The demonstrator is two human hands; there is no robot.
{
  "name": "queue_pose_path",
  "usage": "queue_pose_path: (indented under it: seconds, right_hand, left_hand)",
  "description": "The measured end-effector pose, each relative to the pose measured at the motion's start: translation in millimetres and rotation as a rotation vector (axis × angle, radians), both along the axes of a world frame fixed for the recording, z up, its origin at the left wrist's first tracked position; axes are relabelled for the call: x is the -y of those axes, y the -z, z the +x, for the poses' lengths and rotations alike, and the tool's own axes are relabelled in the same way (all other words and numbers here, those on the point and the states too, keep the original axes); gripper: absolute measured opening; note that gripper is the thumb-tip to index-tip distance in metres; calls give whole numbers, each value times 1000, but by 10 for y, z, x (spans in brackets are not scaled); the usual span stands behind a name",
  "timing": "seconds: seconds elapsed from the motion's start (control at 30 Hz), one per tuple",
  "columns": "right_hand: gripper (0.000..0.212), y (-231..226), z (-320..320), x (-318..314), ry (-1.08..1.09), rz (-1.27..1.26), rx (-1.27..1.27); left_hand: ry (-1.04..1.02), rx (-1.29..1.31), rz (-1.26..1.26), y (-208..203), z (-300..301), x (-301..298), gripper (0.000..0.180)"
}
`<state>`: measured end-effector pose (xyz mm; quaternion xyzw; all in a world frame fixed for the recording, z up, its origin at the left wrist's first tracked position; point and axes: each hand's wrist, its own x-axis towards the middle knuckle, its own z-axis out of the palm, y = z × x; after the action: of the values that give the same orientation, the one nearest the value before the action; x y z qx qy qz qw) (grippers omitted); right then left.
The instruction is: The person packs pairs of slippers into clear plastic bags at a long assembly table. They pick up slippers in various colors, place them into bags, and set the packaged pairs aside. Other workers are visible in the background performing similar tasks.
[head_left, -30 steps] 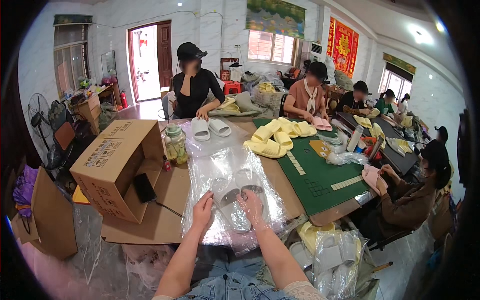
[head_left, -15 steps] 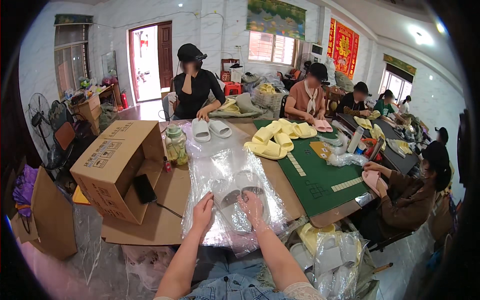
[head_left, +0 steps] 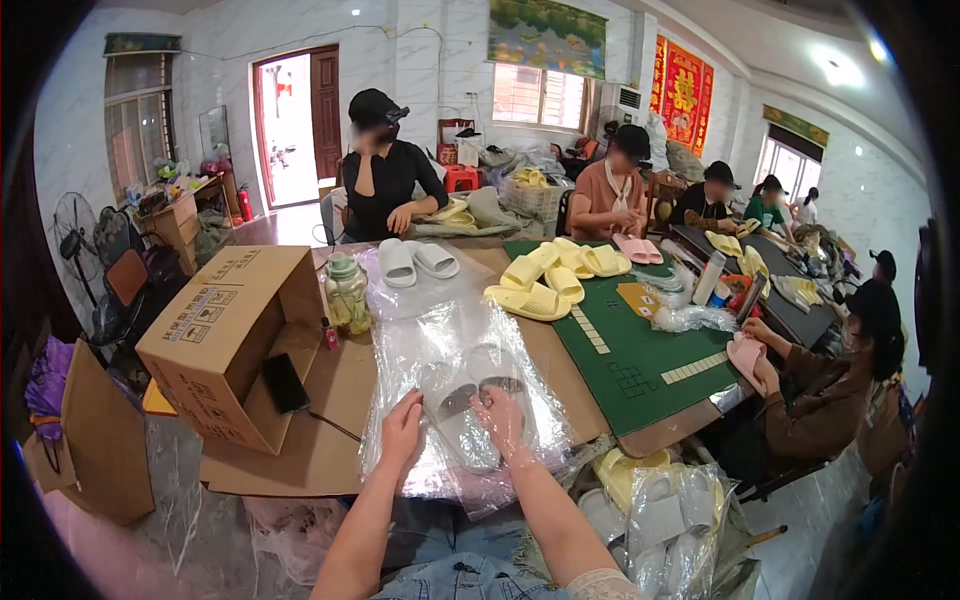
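A pair of pale grey slippers point(head_left: 470, 438) lies on the table in front of me, covered by a clear plastic bag point(head_left: 400, 350). My right hand point(head_left: 501, 418) is under the shiny film, its fingers curled at the strap of the right slipper. Along the bag's left side, my left hand point(head_left: 402, 428) pinches the film close to the left slipper, fingers closed. Farther off, another grey pair point(head_left: 418, 262) sits uncovered on plastic sheeting, before a co-worker point(head_left: 392, 180) in black.
An opened carton point(head_left: 225, 350) stands left, with a phone point(head_left: 285, 384) and a glass jar point(head_left: 347, 295) nearby. Yellow slippers point(head_left: 545, 278) lie by a green mat point(head_left: 625, 350). Bagged slippers point(head_left: 665, 510) sit below the table at right. Co-workers handle slippers at right.
My hands stay at the bagged slippers with hardly any shift. The co-worker in black has drawn a hand back from the far grey pair. Another co-worker's hands have lifted off the pink slippers.
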<state>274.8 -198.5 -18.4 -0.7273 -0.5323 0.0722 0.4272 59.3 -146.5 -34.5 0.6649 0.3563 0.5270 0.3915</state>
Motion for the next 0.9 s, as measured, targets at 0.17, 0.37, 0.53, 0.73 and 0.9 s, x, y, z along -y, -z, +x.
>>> queue_pose_path:
  seconds: [0.17,0.37,0.53,0.73,0.9]
  right_hand:
    - [46,-115,-23,9,-7,-86,-57]
    - [43,-32,-51,11,24,111,-15]
    - [43,-22,-36,12,42,58,-13]
    - [44,-40,-34,2,16,-2,-94]
    - [45,-95,-53,38,18,-12,-62]
  left_hand:
    - [-1,-14,-30,-26,-7,20,32]
    - [-19,-31,21,-22,-20,28,31]
    - [-23,-64,24,14,-18,0,31]
    - [-22,-19,1,-4,-18,16,33]
    - [-26,-26,41,99,-15,-41,35]
